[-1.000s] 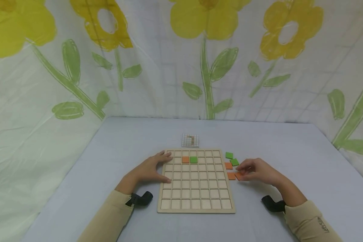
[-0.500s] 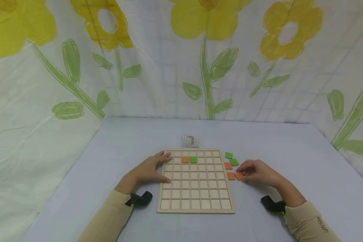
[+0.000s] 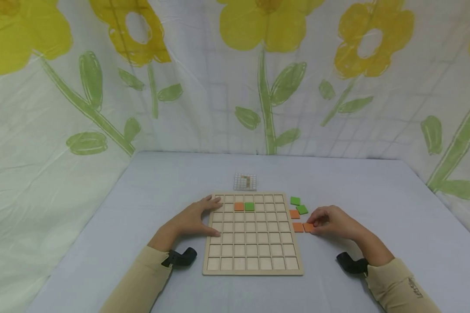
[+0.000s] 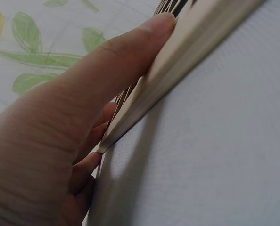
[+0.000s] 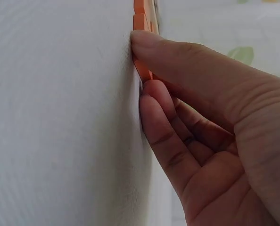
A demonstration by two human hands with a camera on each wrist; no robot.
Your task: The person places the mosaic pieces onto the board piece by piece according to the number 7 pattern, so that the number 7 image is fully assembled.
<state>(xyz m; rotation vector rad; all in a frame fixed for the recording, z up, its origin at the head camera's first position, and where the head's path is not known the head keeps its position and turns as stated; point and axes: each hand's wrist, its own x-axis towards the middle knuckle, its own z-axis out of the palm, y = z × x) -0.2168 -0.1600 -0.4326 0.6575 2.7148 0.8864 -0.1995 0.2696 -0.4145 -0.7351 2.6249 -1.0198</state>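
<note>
A square wooden grid board (image 3: 253, 273) lies on the table in the head view. My left hand (image 3: 193, 219) rests on its left edge, thumb and fingers spread over the frame; the left wrist view shows the thumb (image 4: 130, 49) lying across the rim. One orange tile (image 3: 239, 206) and one green tile (image 3: 249, 206) sit side by side in the second row from the far edge. Right of the board, my right hand (image 3: 333, 224) pinches an orange square tile (image 3: 307, 227) at the table between thumb and fingers. Another orange tile (image 3: 298, 227) lies right beside it.
Two green tiles, the farther one (image 3: 295, 201) and the nearer one (image 3: 302, 209), lie with an orange tile (image 3: 294, 214) along the board's right edge. A small card with a printed grid (image 3: 244, 181) lies beyond the board. A flower-patterned curtain (image 3: 203, 108) hangs behind the table.
The orange tile in my right hand has turned from slanted to nearly square with the orange tile beside it. My left hand stays on the board's edge.
</note>
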